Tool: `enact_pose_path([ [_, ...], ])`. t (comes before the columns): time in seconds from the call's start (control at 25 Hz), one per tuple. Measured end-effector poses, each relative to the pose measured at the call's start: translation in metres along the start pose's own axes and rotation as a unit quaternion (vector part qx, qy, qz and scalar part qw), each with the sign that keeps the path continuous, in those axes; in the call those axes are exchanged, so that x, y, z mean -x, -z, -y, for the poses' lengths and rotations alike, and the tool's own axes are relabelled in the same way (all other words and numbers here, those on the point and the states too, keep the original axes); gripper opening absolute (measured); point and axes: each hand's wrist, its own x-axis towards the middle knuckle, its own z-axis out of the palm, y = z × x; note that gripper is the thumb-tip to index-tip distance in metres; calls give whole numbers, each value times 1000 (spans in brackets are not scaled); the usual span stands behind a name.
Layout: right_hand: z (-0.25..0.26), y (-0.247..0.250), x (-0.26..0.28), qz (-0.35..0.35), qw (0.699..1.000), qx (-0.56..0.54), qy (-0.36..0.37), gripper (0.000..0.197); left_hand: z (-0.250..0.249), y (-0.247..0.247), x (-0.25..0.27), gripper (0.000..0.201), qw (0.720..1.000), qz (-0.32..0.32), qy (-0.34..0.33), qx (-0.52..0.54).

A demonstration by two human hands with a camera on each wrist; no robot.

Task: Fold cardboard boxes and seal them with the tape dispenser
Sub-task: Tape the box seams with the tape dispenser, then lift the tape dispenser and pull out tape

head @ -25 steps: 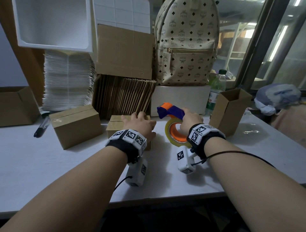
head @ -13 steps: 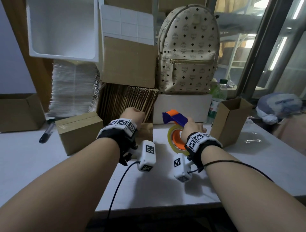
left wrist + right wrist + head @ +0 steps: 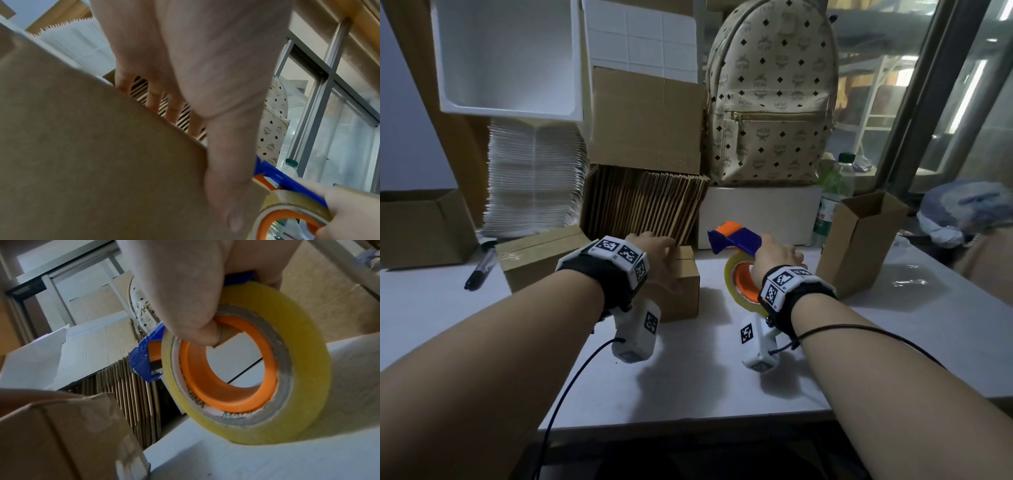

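Note:
A small closed cardboard box (image 3: 683, 291) stands on the white table (image 3: 705, 377). My left hand (image 3: 654, 253) reaches over its top, and the straight fingers (image 3: 152, 97) touch the upright stack of flat cardboard (image 3: 647, 205) behind it. The thumb (image 3: 228, 186) lies down along the box's side (image 3: 92, 146). My right hand (image 3: 774, 257) grips the tape dispenser (image 3: 736, 240) just right of the box. Its thumb (image 3: 195, 331) hooks into the orange core, and its fingers wrap the blue handle. The yellow tape roll (image 3: 298, 386) rests on edge on the table.
A taped box (image 3: 534, 253) and a black marker (image 3: 481, 269) lie to the left. An open upright box (image 3: 859, 243) stands at the right, with a bottle (image 3: 832, 198) behind it. A backpack (image 3: 770, 92), white sheets (image 3: 534, 178) and an open box (image 3: 421, 229) line the back.
My left hand has lifted off the small box's top and moved forward to the flat cardboard stack. The right hand has kept its hold on the tape dispenser in place.

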Motion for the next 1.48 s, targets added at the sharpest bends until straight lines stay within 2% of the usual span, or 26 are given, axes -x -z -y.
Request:
enact_pose_path([
  [0.12, 1, 0, 1, 2, 1000, 2, 9, 43, 3, 4, 3, 81, 996, -69, 34, 46],
  [0.24, -1, 1, -3, 8, 1000, 1, 2, 43, 14, 20, 5, 82, 981, -159, 87, 71],
  [0.32, -2, 3, -5, 9, 1000, 5, -2, 43, 20, 30, 6, 80, 973, -182, 115, 88],
  [0.44, 0, 2, -2, 0, 1000, 10, 1, 42, 27, 44, 3, 73, 971, -149, 131, 137],
  [0.52, 3, 1, 0, -6, 1000, 16, 7, 42, 31, 48, 1, 74, 971, -82, 123, 186],
  [0.6, 5, 0, 0, -4, 1000, 21, 10, 42, 31, 42, 2, 72, 980, -20, 106, 169],
  [0.68, 5, 0, 1, -1, 1000, 21, 8, 43, 31, 31, 6, 65, 990, 1, 90, 112],
  [0.76, 5, 1, 1, 1, 1000, 21, 8, 43, 29, 20, 9, 62, 994, 3, 79, 80],
  [0.92, 3, 2, 1, 7, 1000, 16, 15, 44, 20, 11, 3, 79, 999, -8, 2, 39],
  [1.0, 0, 3, -3, 10, 1000, 11, 10, 42, 12, 10, -7, 81, 999, 1, -27, 34],
  [1.24, -1, 2, -19, 13, 1000, 0, 4, 35, 0, 9, -37, 64, 998, -37, -55, -18],
  [1.48, 4, 3, -17, 9, 1000, 15, 14, 36, -6, 5, -38, 57, 995, -65, -53, -59],
])
